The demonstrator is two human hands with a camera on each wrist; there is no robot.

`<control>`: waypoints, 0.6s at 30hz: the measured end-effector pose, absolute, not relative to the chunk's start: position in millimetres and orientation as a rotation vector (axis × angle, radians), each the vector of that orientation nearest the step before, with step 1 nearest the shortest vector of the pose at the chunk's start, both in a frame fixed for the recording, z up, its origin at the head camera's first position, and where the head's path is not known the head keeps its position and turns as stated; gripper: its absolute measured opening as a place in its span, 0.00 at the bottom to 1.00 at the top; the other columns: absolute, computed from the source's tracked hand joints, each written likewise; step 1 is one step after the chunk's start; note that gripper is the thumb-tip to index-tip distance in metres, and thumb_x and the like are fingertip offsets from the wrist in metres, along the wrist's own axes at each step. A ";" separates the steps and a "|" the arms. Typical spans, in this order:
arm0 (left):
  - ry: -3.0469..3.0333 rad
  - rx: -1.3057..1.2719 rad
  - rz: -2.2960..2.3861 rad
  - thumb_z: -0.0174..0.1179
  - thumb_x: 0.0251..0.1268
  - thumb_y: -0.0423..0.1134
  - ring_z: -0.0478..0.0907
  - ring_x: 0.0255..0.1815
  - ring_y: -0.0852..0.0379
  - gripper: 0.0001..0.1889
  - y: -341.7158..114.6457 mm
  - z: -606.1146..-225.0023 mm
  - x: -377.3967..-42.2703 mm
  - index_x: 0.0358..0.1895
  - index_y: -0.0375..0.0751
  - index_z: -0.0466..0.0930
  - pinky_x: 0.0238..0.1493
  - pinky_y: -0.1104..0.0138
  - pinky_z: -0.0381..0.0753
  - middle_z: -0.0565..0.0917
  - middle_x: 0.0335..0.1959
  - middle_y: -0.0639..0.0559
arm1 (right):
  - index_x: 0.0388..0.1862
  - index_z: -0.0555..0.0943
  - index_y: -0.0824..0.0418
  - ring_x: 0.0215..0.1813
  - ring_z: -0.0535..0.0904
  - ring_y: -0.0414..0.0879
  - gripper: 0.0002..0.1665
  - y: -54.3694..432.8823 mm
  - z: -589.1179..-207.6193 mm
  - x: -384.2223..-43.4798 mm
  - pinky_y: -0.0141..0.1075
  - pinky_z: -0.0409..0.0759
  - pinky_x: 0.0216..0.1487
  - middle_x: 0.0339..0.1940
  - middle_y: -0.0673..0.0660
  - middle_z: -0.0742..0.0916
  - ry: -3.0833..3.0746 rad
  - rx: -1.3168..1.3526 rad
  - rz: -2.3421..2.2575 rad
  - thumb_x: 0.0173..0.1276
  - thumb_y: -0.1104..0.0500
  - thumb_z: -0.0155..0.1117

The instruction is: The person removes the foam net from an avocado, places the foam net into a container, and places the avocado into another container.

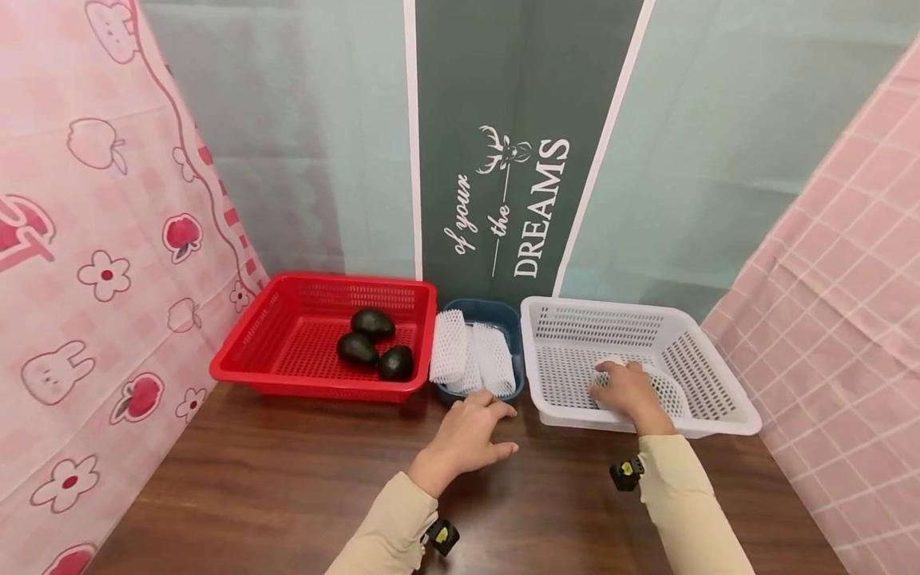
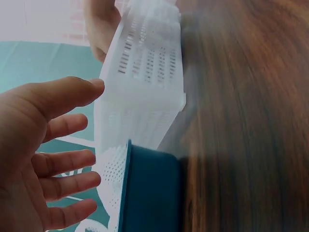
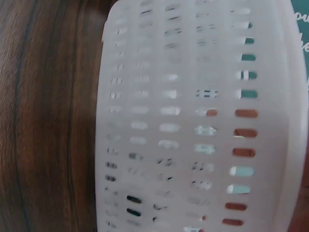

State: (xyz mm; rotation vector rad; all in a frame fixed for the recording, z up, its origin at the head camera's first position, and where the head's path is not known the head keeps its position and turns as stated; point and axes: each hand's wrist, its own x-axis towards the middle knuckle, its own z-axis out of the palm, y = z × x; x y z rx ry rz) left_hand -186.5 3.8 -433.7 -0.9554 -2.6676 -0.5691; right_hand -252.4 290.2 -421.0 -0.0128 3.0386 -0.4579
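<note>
My right hand (image 1: 628, 391) reaches down into the white basket (image 1: 592, 307), its thumb and fingers curled round a white foam net sleeve (image 1: 600, 378). Part of the sleeve is hidden under the hand. Another rounded stretch of white foam netting (image 1: 670, 393) shows beside that hand. Through the basket's slots in the right wrist view, small dark green patches appear. My left hand (image 1: 470, 435) is open, fingers spread, at the near rim of the blue bin (image 1: 512, 319). Folded white foam net sleeves (image 1: 494, 358) fill the bin. In the left wrist view this palm (image 2: 19, 159) holds nothing.
To the left stands a red basket (image 1: 251, 335) with three dark avocados (image 1: 374, 323) toward its right side. All containers sit in a row on the brown wooden table (image 1: 287, 479). A green cloth (image 1: 345, 160) hangs behind, with pink cloths (image 1: 65, 303) at both sides.
</note>
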 end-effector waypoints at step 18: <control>-2.827 -1.114 -0.444 0.68 0.47 0.56 0.73 0.41 0.56 0.25 19.6 -446.3 -180.4 0.51 0.56 0.81 0.37 0.64 0.71 0.76 0.42 0.54 | 0.67 0.64 0.67 0.53 0.62 0.75 0.40 302.8 -431.2 -266.5 0.64 0.67 0.43 0.56 0.80 0.69 2.893 0.005 -0.460 0.57 0.55 0.64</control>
